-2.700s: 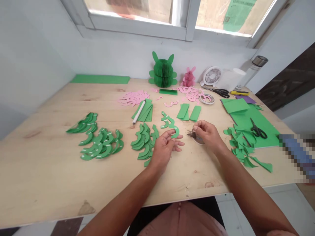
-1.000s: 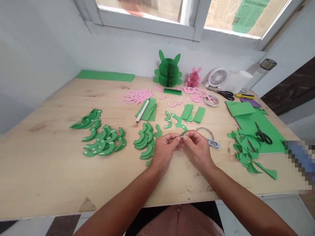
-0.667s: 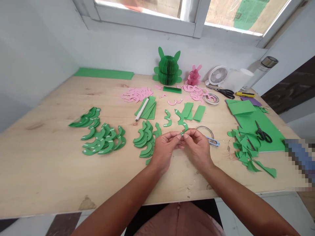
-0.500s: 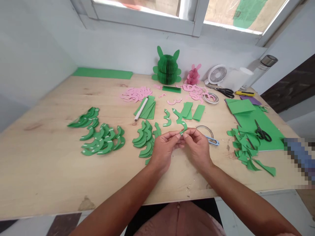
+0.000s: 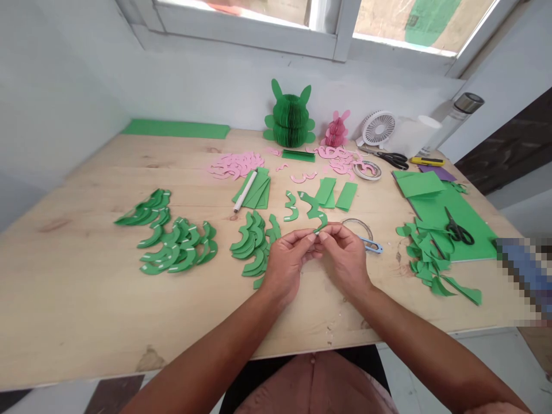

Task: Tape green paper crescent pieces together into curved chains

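- The wooden table (image 5: 103, 322) spreads out before me
- A pile of curved green pieces (image 5: 249, 242) lies just left of my hands
- My left hand (image 5: 285, 261) pinches the near end of a wavy green strip (image 5: 312, 209)
- My right hand (image 5: 348, 257) pinches that same end, thumb close to thumb
- The strip, marked with white patches, reaches away from me
- Near my right knuckles lies a blue cutter (image 5: 374, 247)

Dusty-pink top (image 5: 340, 385) w/ center seam (image 5: 311, 385) & sm btn (image 5: 313, 361) — short R slv (image 5: 495, 407) same pink — bare hands (image 5: 285, 261)
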`<act>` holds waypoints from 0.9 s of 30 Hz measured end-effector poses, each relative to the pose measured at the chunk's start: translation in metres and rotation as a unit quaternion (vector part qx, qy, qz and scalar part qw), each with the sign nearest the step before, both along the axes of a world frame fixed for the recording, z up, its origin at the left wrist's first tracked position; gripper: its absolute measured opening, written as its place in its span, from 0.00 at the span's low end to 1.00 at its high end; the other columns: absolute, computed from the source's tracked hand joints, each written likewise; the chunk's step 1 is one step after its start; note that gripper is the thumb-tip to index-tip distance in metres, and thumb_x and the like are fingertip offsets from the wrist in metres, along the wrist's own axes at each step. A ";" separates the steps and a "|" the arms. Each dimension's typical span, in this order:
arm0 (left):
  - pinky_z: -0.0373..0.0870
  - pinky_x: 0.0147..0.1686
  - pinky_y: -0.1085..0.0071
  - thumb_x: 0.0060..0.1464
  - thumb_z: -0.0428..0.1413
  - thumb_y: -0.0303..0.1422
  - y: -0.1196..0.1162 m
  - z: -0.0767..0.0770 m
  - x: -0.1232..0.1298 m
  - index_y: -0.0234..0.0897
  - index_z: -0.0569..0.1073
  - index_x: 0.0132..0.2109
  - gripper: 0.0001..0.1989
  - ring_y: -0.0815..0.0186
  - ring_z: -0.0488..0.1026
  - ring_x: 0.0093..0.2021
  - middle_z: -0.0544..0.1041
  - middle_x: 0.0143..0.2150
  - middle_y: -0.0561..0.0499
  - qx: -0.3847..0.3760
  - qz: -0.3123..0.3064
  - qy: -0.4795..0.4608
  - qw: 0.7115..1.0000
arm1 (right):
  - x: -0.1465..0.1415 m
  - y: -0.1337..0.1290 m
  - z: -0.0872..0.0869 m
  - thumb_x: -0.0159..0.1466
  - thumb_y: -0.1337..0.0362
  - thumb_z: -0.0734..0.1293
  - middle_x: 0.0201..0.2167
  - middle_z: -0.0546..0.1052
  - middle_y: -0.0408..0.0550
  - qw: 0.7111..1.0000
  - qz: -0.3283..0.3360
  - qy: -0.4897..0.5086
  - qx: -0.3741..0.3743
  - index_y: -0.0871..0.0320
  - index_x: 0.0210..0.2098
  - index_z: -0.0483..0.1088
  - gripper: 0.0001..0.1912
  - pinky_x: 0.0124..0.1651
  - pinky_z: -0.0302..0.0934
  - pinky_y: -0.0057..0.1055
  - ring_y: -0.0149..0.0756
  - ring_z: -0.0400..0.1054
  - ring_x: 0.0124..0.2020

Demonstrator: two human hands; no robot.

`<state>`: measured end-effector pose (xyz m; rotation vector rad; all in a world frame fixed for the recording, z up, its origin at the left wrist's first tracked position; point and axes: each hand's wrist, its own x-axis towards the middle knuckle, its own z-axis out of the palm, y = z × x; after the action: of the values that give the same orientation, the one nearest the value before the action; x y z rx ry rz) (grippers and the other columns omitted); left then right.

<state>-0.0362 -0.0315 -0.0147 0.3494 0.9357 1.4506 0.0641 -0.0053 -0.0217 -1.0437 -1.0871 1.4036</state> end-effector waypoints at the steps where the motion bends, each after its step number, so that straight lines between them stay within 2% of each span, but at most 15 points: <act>1: 0.69 0.28 0.75 0.40 0.64 0.29 0.000 0.000 0.000 0.32 0.76 0.31 0.08 0.71 0.74 0.27 0.78 0.26 0.51 0.000 0.000 0.007 1.000 | 0.000 0.000 0.000 0.54 0.62 0.69 0.27 0.70 0.41 1.000 -0.001 -0.004 0.003 0.58 0.28 0.69 0.06 0.32 0.63 0.27 0.28 0.65 0.28; 7: 0.69 0.26 0.75 0.39 0.64 0.29 -0.001 0.001 0.001 0.32 0.76 0.29 0.07 0.71 0.72 0.24 0.77 0.24 0.52 0.002 0.008 0.042 0.999 | 0.001 0.001 -0.002 0.54 0.62 0.69 0.26 0.70 0.41 0.999 -0.004 -0.023 0.023 0.57 0.28 0.69 0.06 0.30 0.61 0.26 0.27 0.63 0.26; 17: 0.68 0.27 0.74 0.38 0.64 0.30 0.000 0.001 0.000 0.31 0.76 0.29 0.08 0.71 0.72 0.24 0.77 0.23 0.51 -0.013 0.017 0.056 0.998 | 0.000 0.000 0.002 0.53 0.61 0.69 0.30 0.70 0.43 0.999 -0.005 -0.042 0.033 0.58 0.27 0.69 0.07 0.32 0.64 0.28 0.29 0.64 0.29; 27: 0.69 0.25 0.74 0.38 0.63 0.28 0.000 0.001 0.001 0.32 0.76 0.28 0.06 0.71 0.71 0.22 0.76 0.22 0.53 -0.002 0.026 0.092 0.995 | -0.001 -0.001 0.003 0.53 0.62 0.69 0.24 0.71 0.41 0.999 -0.004 -0.032 0.012 0.58 0.27 0.69 0.07 0.29 0.64 0.27 0.28 0.65 0.25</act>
<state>-0.0353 -0.0311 -0.0134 0.4640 1.1026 1.4826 0.0636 -0.0061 -0.0191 -1.0813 -1.1415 1.3553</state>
